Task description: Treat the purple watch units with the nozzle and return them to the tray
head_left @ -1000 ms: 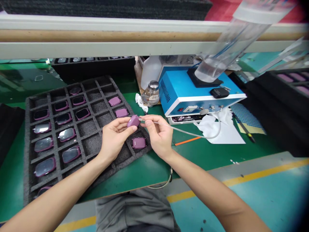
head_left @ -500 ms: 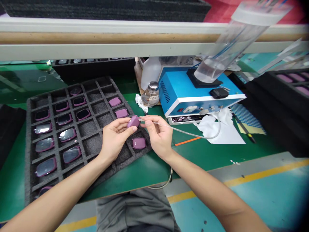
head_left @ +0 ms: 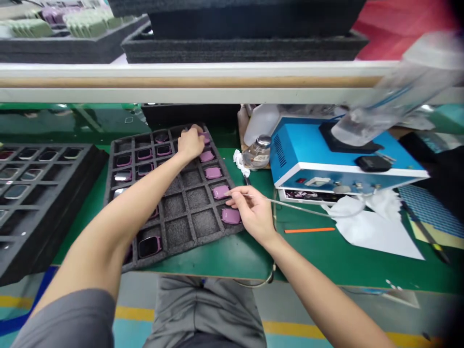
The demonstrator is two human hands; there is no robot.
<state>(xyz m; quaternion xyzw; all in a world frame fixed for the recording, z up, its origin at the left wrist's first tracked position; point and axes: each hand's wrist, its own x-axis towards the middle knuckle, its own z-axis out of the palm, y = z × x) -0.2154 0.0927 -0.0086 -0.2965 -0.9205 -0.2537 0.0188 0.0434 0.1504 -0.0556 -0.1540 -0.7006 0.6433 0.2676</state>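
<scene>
My left hand [head_left: 191,143] reaches to the far right corner of the black foam tray [head_left: 188,244]. Its fingers are curled down against a purple watch case [head_left: 205,138], partly hidden by the hand. In a pinch, my right hand [head_left: 253,210] holds a thin clear tube [head_left: 293,206] by its end. That tip hovers near another purple watch case [head_left: 220,192] in the tray's right column. Below it lies a further purple watch case [head_left: 231,216], back side up. Watches with dark screens, such as one watch [head_left: 149,247], fill several left compartments, partly behind my left arm.
The tube leads toward a blue machine [head_left: 348,179] with a tilted clear cylinder [head_left: 366,118] on top. Beside it stand a glass bottle [head_left: 258,152] and crumpled tissue [head_left: 240,163]. An orange stick [head_left: 309,230] lies on the green table. Another foam tray [head_left: 54,212] is at left.
My left hand has gone from beside my right hand to the tray's far corner. The watch case is no longer between both hands. My right hand still holds the tube. The view has shifted left.
</scene>
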